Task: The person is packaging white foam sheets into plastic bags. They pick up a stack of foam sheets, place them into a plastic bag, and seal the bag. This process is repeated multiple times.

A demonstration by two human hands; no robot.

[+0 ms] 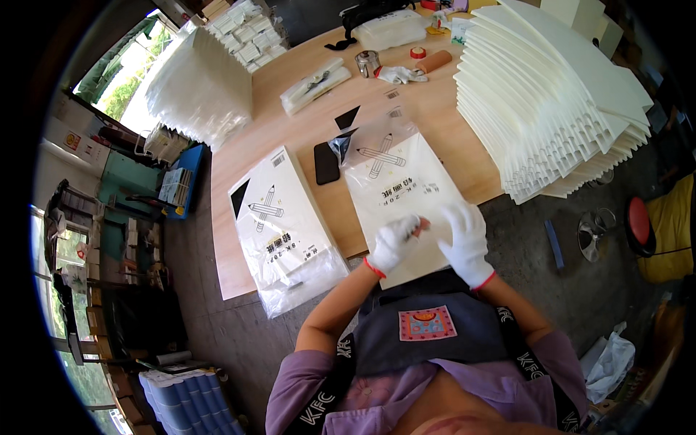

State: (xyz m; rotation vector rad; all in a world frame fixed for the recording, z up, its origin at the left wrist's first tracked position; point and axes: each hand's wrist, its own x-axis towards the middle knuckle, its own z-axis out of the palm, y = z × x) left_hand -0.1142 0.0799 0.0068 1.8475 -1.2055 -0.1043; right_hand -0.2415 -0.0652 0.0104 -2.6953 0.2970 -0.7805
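Observation:
White knit gloves with red cuffs cover both my hands. My left hand (pixel 395 243) is above the near part of a white paper pack (pixel 395 185) printed with crossed pencils, its fingers curled together and bare fingertips showing. Whether it pinches something is too small to tell. To its right, my right hand (pixel 465 245) hovers near the pack's right edge with fingers spread and nothing visible in them. Clear plastic film (pixel 384 123) covers the pack's far end. On the left lies a similar pack (pixel 279 217) in a clear bag, loose plastic hanging past the table's near edge.
A black phone (pixel 327 162) lies between the packs. Tall stacks of white sheets (pixel 536 109) and clear plastic bags (pixel 199 90) flank the wooden table (pixel 290 134). Farther back are a metal mug (pixel 367 63), spare gloves (pixel 399 75) and a brown roll (pixel 434 61). A stool (pixel 596 232) stands right.

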